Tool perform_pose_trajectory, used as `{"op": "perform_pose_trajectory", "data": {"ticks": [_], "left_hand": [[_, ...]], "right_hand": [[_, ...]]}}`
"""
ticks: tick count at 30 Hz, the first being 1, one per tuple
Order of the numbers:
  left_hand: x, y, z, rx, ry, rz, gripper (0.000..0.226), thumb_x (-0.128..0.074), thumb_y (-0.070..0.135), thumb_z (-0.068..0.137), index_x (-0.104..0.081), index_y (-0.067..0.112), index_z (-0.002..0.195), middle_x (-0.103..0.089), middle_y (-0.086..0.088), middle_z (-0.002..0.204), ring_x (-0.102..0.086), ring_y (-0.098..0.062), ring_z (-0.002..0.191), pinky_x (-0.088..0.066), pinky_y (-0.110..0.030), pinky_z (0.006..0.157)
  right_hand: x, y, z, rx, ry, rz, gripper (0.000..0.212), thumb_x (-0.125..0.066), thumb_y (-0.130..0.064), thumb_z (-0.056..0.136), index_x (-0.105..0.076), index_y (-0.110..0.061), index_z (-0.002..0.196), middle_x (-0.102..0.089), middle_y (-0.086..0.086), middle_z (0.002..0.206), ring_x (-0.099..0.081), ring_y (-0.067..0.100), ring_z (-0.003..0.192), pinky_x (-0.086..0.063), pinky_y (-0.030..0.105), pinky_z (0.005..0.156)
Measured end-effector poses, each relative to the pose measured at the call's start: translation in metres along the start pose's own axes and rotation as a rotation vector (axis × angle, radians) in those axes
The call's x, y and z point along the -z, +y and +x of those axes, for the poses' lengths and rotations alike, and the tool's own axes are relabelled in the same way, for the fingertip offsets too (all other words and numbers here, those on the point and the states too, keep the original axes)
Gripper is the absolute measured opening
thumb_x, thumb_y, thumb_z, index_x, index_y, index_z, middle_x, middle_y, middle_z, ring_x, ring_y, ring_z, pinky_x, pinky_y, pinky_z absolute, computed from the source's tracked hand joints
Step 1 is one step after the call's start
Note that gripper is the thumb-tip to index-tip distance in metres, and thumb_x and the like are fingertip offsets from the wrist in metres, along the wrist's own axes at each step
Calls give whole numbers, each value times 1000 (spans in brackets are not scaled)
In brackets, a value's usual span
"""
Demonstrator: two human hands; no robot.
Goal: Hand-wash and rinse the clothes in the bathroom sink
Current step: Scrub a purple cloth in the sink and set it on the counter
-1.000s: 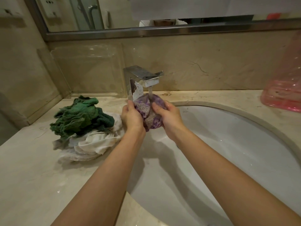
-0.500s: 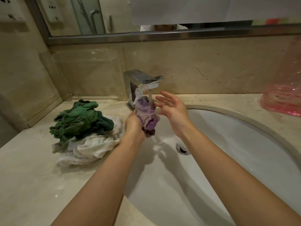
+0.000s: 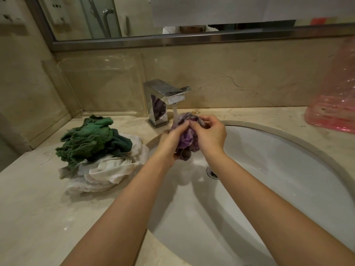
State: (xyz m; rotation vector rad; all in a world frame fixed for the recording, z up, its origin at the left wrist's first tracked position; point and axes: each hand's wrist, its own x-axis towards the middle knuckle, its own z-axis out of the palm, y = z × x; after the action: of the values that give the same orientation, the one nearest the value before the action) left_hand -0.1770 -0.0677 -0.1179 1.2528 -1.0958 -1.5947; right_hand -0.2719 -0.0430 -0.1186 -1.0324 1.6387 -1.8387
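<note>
Purple cloth rinsed under the running faucet

The white sink basin (image 3: 269, 169) holds only water running to its drain (image 3: 211, 172); green and white cloths (image 3: 99, 150) sit piled on the counter, apparently kept apart. Left hand (image 3: 171, 140) and right hand (image 3: 208, 134) curl round the bunched purple cloth (image 3: 185, 139), held under the faucet (image 3: 165, 101) stream, likely for rinsing.

hands (image 3: 192, 139) around purple cloth (image 3: 185, 140)
</note>
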Motion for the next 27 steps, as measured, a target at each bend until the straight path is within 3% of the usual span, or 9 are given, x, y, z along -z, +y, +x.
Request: {"op": "perform_pose_trajectory", "data": {"ticks": [2,5,6,10,13,15,17,22,27], "left_hand": [[-1,-1,4,-15,47,-48,41,-63,34,92,-59,9,125,-72,-11,106,-69,-27,96,-57,-41,83],[0,5,3,-48,127,-145,24,-49,32,101,-59,14,114,-68,-8,95,-64,-19,73,-52,-23,49],[1,7,3,-44,152,-177,23,-47,33,101,-60,16,109,-68,-7,95,-63,-19,70,-51,-23,48],[2,9,1,-85,208,-234,25,-48,30,101,-63,12,108,-71,-11,101,-70,-28,90,-58,-40,82],[4,9,2,-161,204,-214,25,-54,29,98,-67,10,107,-73,-10,98,-71,-28,92,-57,-42,87],[3,9,0,-195,191,-209,20,-59,27,96,-69,11,103,-74,-8,91,-72,-25,84,-58,-39,84],[1,10,-5,-240,198,-187,12,-61,23,93,-69,13,90,-71,-4,81,-69,-20,75,-58,-32,75],[3,13,-12,-128,241,-246,19,-58,32,90,-65,17,82,-69,-4,85,-66,-22,82,-54,-37,75],[-1,6,-4,109,68,-163,54,-36,66,92,-60,21,111,-67,-8,105,-63,-29,93,-54,-46,75]], "right_hand": [[2,0,2,-48,-14,10,14,-70,-15,86,-63,-27,90,-68,-5,90,-66,11,87,-54,19,75],[1,0,6,-239,-87,222,29,-56,0,90,-59,-25,104,-64,8,107,-65,21,95,-58,36,82],[0,0,5,-293,-132,290,37,-50,7,89,-57,-24,108,-61,11,111,-64,21,91,-58,35,78],[-4,-6,-5,-511,-303,578,51,-26,17,77,-57,-13,105,-59,18,110,-60,26,88,-54,33,69],[0,-5,-6,-619,-446,529,32,-35,-18,88,-63,-8,99,-66,15,102,-62,31,94,-52,39,82],[6,0,-3,-700,-552,300,54,-43,-55,89,-66,-9,106,-69,15,108,-63,35,104,-52,48,89],[9,1,-4,-770,-631,183,61,-52,-67,84,-66,-12,109,-70,14,107,-65,34,102,-55,48,84],[-7,4,-6,-598,-356,395,38,-58,-26,96,-52,-8,129,-67,13,113,-68,29,95,-60,42,75],[-6,10,-4,-352,-200,382,35,-53,-7,97,-49,-26,125,-56,8,122,-63,26,105,-57,42,86]]}}
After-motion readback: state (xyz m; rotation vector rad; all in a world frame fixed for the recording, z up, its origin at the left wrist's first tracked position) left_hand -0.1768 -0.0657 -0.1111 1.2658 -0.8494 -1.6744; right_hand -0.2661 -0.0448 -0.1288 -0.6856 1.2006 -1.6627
